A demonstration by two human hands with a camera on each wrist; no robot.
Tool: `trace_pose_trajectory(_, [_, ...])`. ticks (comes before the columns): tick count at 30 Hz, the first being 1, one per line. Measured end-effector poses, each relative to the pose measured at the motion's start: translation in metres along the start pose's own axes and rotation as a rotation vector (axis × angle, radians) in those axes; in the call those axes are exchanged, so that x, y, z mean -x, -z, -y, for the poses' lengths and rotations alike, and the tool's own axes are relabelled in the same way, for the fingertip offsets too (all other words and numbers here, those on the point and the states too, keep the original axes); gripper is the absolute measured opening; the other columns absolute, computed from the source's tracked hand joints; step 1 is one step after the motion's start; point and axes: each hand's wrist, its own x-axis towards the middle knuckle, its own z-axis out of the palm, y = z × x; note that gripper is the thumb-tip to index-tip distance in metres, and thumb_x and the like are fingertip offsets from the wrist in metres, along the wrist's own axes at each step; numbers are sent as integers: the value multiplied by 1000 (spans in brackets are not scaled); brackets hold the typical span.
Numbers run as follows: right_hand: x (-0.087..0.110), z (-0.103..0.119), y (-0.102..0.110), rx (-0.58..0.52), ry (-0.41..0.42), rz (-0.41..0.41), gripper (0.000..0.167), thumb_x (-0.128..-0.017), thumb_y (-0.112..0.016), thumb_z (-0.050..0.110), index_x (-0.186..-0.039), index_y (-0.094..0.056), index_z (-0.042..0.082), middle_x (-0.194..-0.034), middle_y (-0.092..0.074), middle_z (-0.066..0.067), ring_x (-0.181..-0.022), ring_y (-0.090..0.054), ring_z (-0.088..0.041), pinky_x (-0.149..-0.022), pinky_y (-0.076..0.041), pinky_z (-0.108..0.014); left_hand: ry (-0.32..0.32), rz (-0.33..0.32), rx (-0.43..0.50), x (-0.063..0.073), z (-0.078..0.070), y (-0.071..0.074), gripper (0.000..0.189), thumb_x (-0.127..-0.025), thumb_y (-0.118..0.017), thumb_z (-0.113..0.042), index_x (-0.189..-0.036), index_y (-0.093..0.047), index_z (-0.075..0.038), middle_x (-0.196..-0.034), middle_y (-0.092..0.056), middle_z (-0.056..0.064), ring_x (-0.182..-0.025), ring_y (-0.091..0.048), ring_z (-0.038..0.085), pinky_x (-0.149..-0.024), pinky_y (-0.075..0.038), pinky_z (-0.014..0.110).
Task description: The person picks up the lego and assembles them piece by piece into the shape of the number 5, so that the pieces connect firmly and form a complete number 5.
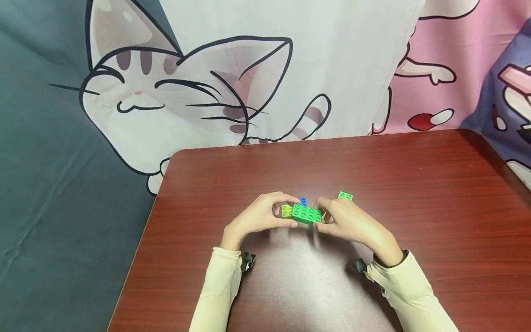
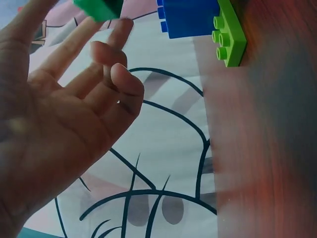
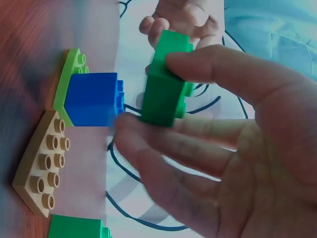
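1. Plainly, a dark green building brick (image 1: 307,214) is held above the table (image 1: 415,184) between both hands, lengthwise, so that each end is supported.
2. The right hand (image 1: 348,221) is closed on the brick's right end: in the right wrist view the brick (image 3: 166,82) is pinched between the thumb above and the fingers (image 3: 163,144) below, studs turned sideways.
3. The left hand (image 1: 259,216) is curled at the brick's left end in the head view. In the left wrist view only the fingertips (image 2: 106,37) reach the green corner (image 2: 99,7), so a light steadying pinch is judged rather than a firm grasp.
4. Just beyond the hands a blue brick (image 3: 94,99) is seated on a lime-green plate (image 3: 69,69), flat on the table, presumably kept close for reach.
5. Beside that plate, nearer the right wrist, a tan plate (image 3: 42,161) is laid studs up.
6. Another small green brick (image 1: 345,196) is set beyond the right hand, apart from the rest.
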Motion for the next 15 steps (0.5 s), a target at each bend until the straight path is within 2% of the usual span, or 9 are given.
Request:
trace_pose_trajectory(3, [-3,0,-1,-3,9,-36,18,-76,-70,16,-87,-56,10,-70,-58,4,-61,-55,-8,-55,-45,-25,-10,-15,-8,-1,-2,1,40,-76,-78,-21,-113,-65,-14,-85,-61,8,-64,-48,14,-57,-40,23])
trace_pose_trajectory(6, [-5,-1,-2,-5,2,-87,20,-78,-70,17,-92,-59,9,-74,-61,5,-65,-59,-8,-59,-47,-26,9,-51,-5,-1,-2,2,35,-77,-77,-17,-110,-66,-14,-82,-62,5,-60,-44,10,-54,-38,23])
trace_pose_trajectory(11, [-6,-1,-2,-36,-14,-177,28,-81,-70,21,-102,-56,7,-79,-65,4,-69,-61,-8,-60,-48,-27,53,-125,1,0,0,6,33,-76,-78,-20,-107,-65,-17,-76,-59,2,-60,-43,8,-54,-37,23])
trace_pose_trajectory(15, [-7,-3,-3,-77,-2,-199,26,-82,-68,16,-104,-54,8,-88,-66,1,-71,-62,-8,-58,-49,-25,73,-167,-1,1,1,8,32,-75,-78,-20,-104,-65,-18,-71,-54,2,-63,-45,10,-56,-37,24])
